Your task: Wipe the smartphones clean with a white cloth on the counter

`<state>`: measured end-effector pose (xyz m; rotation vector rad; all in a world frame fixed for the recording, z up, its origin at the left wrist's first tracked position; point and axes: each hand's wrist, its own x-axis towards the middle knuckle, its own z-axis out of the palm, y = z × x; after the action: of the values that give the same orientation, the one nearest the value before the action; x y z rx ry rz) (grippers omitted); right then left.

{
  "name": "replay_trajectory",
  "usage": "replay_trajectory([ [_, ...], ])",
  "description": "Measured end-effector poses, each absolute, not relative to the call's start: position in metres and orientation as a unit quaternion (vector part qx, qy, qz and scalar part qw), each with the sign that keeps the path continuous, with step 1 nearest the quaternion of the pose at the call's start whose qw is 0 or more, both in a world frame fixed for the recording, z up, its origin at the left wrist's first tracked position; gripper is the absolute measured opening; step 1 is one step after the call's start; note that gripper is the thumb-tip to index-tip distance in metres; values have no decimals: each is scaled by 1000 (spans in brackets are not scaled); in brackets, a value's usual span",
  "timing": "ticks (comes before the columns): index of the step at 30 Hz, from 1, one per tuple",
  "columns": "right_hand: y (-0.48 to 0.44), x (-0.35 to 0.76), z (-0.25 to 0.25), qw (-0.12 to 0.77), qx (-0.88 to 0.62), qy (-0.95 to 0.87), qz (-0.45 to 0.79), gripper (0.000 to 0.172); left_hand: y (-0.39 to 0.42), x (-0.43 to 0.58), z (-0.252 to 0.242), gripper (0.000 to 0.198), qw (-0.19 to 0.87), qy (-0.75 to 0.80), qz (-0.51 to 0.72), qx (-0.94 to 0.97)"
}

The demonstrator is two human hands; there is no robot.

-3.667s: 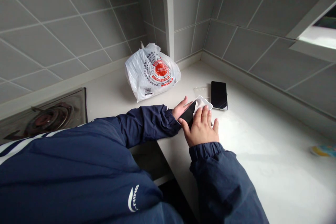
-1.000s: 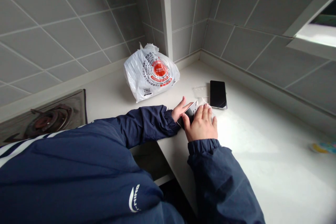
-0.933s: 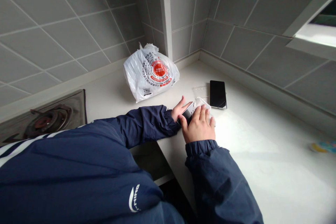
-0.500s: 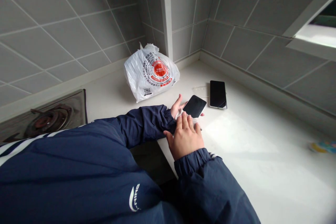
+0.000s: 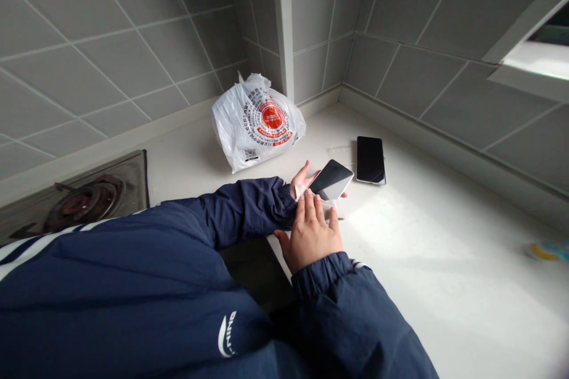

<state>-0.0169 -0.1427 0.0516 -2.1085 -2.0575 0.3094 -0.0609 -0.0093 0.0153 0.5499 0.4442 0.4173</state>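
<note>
My left hand (image 5: 303,181) comes in from the left and holds a smartphone (image 5: 331,180) with a dark screen and a white edge, tilted up off the counter. My right hand (image 5: 310,235) lies just below the phone, its fingers spread over a crumpled white cloth (image 5: 329,209). Another corner of pale cloth shows at my left palm. A second black smartphone (image 5: 370,160) lies flat on the counter to the right, apart from both hands. Part of the held phone's lower edge is hidden by my fingers.
A white plastic bag (image 5: 256,124) with a red round print stands in the counter's back corner. A thin transparent film (image 5: 340,148) lies behind the held phone. A gas burner (image 5: 86,202) sits at left, tiled walls rise behind, and a colourful packet (image 5: 546,251) lies at right.
My right hand has slid down and left, off the phone, uncovering its dark screen. The phone now sits tilted in my left hand, with the cloth lower down.
</note>
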Motion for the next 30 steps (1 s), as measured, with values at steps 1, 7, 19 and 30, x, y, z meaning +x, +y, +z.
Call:
replay_trajectory([
  [1,-142,-16,52,91,-707,-693,103,86,-10,-61,15,87,919,214,202,263],
  [7,-137,-12,51,89,-713,-689,97,88,-16,-62,16,86,938,183,198,218],
  [19,-116,19,34,158,-733,-661,27,86,-17,-46,6,78,930,239,244,135],
  [30,-107,52,32,155,-782,-604,10,79,-18,-52,-1,81,932,202,242,180],
])
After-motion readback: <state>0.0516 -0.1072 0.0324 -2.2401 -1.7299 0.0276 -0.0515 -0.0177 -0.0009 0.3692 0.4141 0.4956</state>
